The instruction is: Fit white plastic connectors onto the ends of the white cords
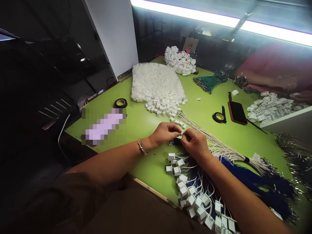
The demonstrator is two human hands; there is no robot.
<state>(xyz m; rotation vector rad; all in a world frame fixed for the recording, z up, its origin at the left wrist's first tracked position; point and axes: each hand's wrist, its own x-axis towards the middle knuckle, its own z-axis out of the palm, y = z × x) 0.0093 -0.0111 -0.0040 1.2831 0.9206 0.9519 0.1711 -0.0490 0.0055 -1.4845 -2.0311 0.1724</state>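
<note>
My left hand pinches a small white connector between thumb and fingertips. My right hand meets it there, its fingers closed in a pinch; what they grip is mostly hidden. Beneath and beside my right hand runs a bundle of white wires, tied with a black band. Blue wires lie under my right forearm. Wires with white connectors on their ends pile up at the front edge. A few loose white connectors lie just beyond my fingers.
A clear bag of white connectors spills onto the green table. Black tape rolls and a phone lie around. Green wires and white pieces sit at the back. Another person's arm appears behind the glassy panel, possibly reflected.
</note>
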